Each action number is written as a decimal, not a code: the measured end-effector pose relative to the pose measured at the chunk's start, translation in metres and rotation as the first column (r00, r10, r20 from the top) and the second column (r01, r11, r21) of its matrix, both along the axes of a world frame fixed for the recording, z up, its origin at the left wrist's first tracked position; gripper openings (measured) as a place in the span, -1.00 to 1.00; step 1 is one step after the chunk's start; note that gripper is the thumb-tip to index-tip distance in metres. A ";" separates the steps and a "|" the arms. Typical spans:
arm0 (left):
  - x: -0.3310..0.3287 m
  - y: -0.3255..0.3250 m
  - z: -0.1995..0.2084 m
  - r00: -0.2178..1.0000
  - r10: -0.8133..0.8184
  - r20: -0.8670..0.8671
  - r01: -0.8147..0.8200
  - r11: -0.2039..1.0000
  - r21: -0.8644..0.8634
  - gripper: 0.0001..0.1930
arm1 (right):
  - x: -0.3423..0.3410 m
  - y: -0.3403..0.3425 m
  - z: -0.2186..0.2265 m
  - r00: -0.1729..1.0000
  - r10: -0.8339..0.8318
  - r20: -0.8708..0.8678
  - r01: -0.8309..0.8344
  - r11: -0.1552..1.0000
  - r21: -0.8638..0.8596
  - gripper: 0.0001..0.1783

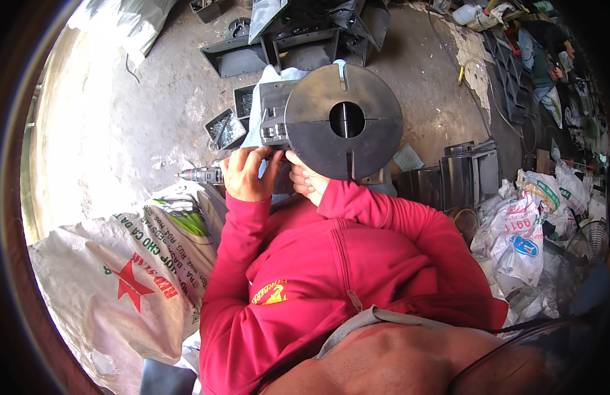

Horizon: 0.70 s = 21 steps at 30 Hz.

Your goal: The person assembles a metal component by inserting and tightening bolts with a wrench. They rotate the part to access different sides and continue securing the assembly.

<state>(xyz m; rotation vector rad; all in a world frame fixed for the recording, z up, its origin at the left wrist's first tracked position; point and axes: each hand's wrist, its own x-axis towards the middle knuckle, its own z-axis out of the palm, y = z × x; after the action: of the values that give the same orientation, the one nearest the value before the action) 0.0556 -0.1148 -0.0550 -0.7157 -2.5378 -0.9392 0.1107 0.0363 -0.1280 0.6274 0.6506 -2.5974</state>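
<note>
A black round plate with a central hole and two slots stands in front of my chest. It sits beside a black block-like part with small shiny metal fittings on its lower edge. My left hand is at that lower edge, thumb and fingers pinched together; whatever they hold is too small to make out. My right hand reaches in under the plate's lower left rim, fingers curled close to my left fingertips. The plate hides part of it, and what it grips does not show.
A small bin of screws stands left of the work, with a power drill below it. Several black moulded housings lie ahead. A large white sack is on my left; more bags and black parts are on the right.
</note>
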 end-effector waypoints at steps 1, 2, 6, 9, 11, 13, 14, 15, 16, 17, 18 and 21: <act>-0.002 0.001 0.001 0.999 0.001 -0.037 -0.002 1.000 -0.028 -0.72 | -0.003 -0.001 0.005 1.000 0.008 -0.013 -0.008 1.000 0.013 -0.85; -0.005 0.002 0.003 0.995 -0.029 -0.099 0.023 0.998 -0.058 -0.72 | -0.005 0.000 0.012 1.000 0.000 0.029 -0.001 1.000 0.022 -0.87; -0.017 0.000 0.026 0.971 -0.168 -0.171 0.134 0.972 -0.193 -0.80 | -0.007 0.003 0.015 0.997 -0.004 0.078 0.004 1.000 0.011 -0.71; -0.008 -0.004 0.009 0.998 -0.058 -0.023 0.057 0.998 -0.035 -0.76 | -0.006 0.001 0.021 0.996 0.016 0.082 -0.016 1.000 0.002 -0.70; -0.008 0.001 0.005 0.993 -0.075 -0.092 0.076 0.997 0.004 -0.78 | -0.006 -0.001 0.029 0.995 -0.032 0.093 0.027 0.998 0.055 -0.70; -0.019 -0.003 0.018 0.967 -0.248 -0.052 0.244 0.967 -0.072 -0.80 | -0.005 0.002 0.033 0.998 -0.014 0.065 0.011 0.999 0.049 -0.62; -0.034 -0.016 0.018 0.905 -0.397 0.155 0.393 0.918 0.054 -0.80 | -0.006 0.003 0.042 0.997 0.001 0.079 -0.005 0.999 0.047 -0.62; -0.056 -0.033 0.016 0.773 -0.546 0.323 0.502 0.838 0.216 -0.79 | -0.008 0.005 0.046 0.996 0.008 0.088 -0.012 0.999 0.050 -0.62; -0.076 -0.049 0.016 0.756 -0.476 0.449 0.277 0.854 0.440 -0.79 | -0.009 0.009 0.039 0.998 0.047 0.038 -0.047 0.999 0.001 -0.62; -0.099 -0.063 0.012 0.692 -0.440 0.572 0.009 0.798 0.603 -0.77 | -0.009 0.012 0.032 0.997 0.073 -0.007 -0.073 0.996 -0.041 -0.62; -0.129 -0.073 -0.004 0.761 -0.246 0.600 -0.114 0.861 0.496 -0.76 | -0.010 0.013 0.034 0.996 0.078 -0.031 -0.079 0.996 -0.038 -0.62; -0.222 -0.122 -0.104 0.657 0.349 0.669 -0.457 0.889 -0.015 -0.65 | -0.012 0.014 0.040 0.990 0.129 -0.057 -0.128 0.992 0.021 -0.61</act>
<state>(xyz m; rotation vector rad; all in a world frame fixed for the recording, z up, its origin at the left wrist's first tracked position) -0.1664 -0.2363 -0.1589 0.3236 -2.9508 -1.3748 0.0985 0.0502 -0.0879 0.4991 0.7085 -2.5011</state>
